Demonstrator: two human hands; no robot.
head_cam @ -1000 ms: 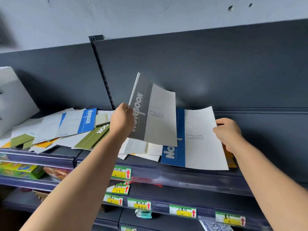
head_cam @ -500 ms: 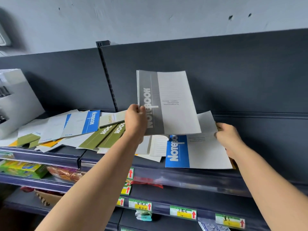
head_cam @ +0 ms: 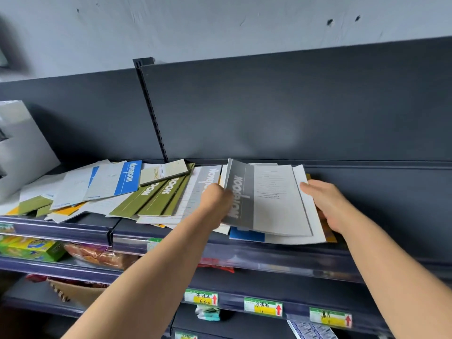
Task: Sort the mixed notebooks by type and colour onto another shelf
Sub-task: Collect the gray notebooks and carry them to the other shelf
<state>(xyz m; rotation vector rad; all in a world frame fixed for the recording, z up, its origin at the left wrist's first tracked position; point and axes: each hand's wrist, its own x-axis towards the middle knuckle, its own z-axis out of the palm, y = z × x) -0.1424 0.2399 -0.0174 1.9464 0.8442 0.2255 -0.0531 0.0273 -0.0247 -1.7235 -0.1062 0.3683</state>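
Observation:
A grey-and-white notebook [head_cam: 266,199] lies low over the right-hand stack on the top shelf [head_cam: 293,255]. My left hand [head_cam: 215,204] grips its grey spine edge. My right hand [head_cam: 327,204] rests on the stack's right edge, fingers on the white cover. A blue notebook [head_cam: 247,234] peeks out beneath the stack. To the left lies a mixed pile: olive-green notebooks [head_cam: 151,196], a blue-and-white notebook [head_cam: 117,179], a small beige pad [head_cam: 163,171] and another grey notebook [head_cam: 198,189].
A white box [head_cam: 22,148] stands at the shelf's far left. A dark back panel [head_cam: 269,113] rises behind the shelf, with a slotted upright [head_cam: 150,111]. Lower shelves hold a green-yellow box [head_cam: 31,248], packaged goods and price tags [head_cam: 263,307].
My left hand has swung the grey notebook from upright in the air down and to the right onto the stack, covering the blue notebook. My right hand stayed at the stack's right edge.

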